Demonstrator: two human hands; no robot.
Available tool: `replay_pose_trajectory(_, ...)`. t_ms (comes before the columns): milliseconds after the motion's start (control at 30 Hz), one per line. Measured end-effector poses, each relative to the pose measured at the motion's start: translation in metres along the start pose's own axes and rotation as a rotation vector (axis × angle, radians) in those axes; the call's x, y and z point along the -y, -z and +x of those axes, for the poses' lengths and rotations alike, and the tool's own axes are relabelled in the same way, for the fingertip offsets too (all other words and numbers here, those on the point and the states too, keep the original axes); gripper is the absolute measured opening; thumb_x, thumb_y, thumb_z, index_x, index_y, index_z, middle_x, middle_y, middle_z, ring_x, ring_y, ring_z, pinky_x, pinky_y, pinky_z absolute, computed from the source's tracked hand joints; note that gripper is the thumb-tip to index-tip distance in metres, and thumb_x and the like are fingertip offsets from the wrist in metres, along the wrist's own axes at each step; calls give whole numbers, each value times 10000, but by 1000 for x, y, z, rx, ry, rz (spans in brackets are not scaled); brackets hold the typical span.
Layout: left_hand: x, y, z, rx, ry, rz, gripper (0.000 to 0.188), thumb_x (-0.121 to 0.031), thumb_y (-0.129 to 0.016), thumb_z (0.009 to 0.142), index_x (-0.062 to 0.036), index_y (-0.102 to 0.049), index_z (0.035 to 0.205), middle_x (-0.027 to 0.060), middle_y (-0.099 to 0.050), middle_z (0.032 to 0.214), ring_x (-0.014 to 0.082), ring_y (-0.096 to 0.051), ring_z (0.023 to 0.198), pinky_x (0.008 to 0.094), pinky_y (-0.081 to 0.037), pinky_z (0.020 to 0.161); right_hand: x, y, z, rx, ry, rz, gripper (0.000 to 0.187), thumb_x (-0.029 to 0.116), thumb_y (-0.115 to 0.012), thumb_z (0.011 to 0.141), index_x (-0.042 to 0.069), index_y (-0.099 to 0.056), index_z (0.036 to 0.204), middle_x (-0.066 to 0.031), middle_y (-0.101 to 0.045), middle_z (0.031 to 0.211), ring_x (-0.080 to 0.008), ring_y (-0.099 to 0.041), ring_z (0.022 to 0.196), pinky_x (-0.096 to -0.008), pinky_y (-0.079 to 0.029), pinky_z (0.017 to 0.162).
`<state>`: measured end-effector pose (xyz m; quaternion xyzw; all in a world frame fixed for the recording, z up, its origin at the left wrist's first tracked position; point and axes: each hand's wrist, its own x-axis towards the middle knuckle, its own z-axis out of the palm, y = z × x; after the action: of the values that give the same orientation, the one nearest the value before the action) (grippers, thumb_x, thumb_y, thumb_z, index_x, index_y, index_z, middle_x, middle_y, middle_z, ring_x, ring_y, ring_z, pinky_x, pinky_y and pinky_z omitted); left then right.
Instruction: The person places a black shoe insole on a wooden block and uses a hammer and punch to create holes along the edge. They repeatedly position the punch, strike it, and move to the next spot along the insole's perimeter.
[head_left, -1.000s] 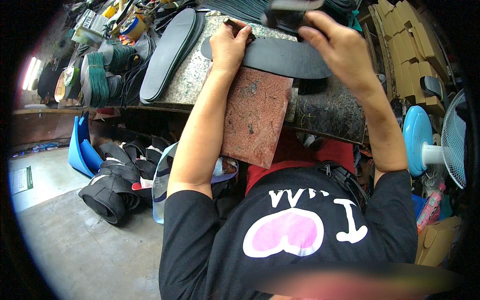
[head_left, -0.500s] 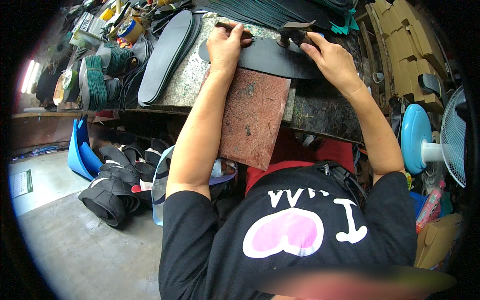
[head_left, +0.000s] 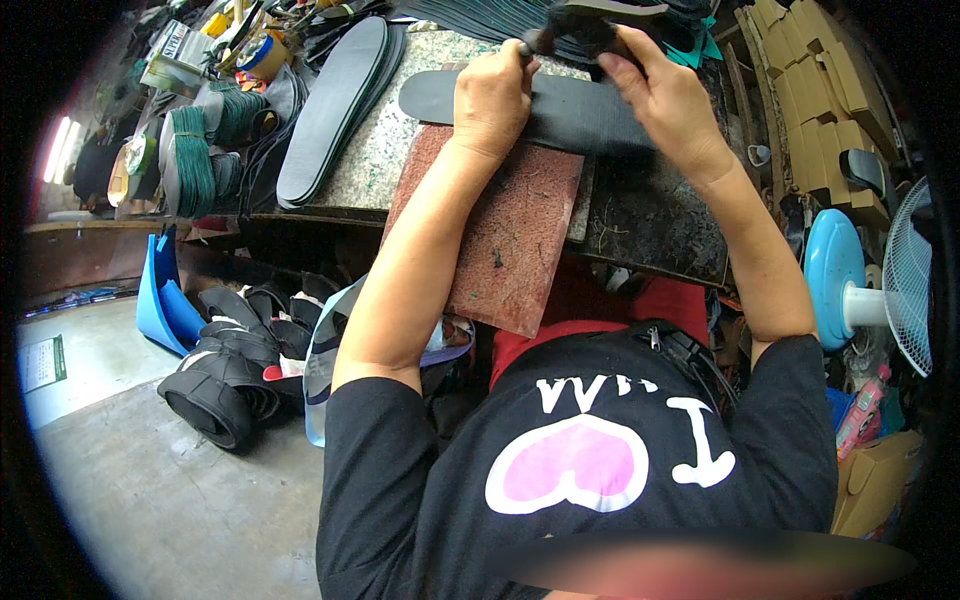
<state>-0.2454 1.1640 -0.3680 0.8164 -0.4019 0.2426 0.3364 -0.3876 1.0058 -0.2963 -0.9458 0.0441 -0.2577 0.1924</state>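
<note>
A black shoe sole (head_left: 580,112) lies across a reddish-brown board (head_left: 515,235) on the bench. My left hand (head_left: 492,105) is closed over the sole's middle, around a slim dark punch-like tool, mostly hidden by the fingers; its top end (head_left: 526,48) pokes out. My right hand (head_left: 668,110) grips a hammer (head_left: 585,28) with a dark head and a pale curved end. The hammer is raised over the sole, its head close to the top of the punch-like tool. Whether they touch I cannot tell.
Stacked black soles (head_left: 330,115) lie left on the speckled bench top (head_left: 425,55). Spools of green cord (head_left: 190,160) stand farther left, brown cartons (head_left: 830,100) on the right. A fan (head_left: 905,275) and a blue round disc (head_left: 833,265) stand near my right arm. Black footwear (head_left: 225,385) lies on the floor.
My left hand has moved right along the sole, and the punch-like tool has turned in it. The hammer has risen off the sole and shifted toward the left hand.
</note>
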Motion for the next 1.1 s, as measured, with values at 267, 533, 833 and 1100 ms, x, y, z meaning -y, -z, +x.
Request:
replay_pose_trajectory(267,29,23,10,-367,542,-1123,74,-51,-587,951,19,-564,951,117,-667,853,179,-686,747,287,-614,645,-14,-21,-12,207,-122,-192,426,474,-487,970,178,-543,1272,-200,-690,882,-398,-668,870,-490,-526,733)
replay_pose_trajectory(533,38,27,0,-71,632,-708,150,-80,-654,914,58,-613,955,129,-683,886,170,-685,761,264,-602,632,-23,-29,-9,153,-63,-214,395,499,-488,960,199,-585,1198,-186,-696,857,-390,-682,839,-484,-555,716)
replay_pose_trajectory(833,30,26,-3,-61,313,-303,168,-138,-716,869,-9,-638,944,101,-705,814,192,-697,716,306,-571,646,21,41,12,-163,270,375,323,260,-548,1006,78,-608,1266,-20,-638,794,-54,-528,597,-199,-453,502)
replay_pose_trajectory(1100,27,18,-2,-156,132,20,137,-139,-676,870,-14,-624,890,163,-678,761,310,-682,672,373,-549,627,-5,-20,9,-17,-47,-34,404,485,-511,954,165,-615,1178,-190,-694,856,-372,-686,817,-462,-553,700)
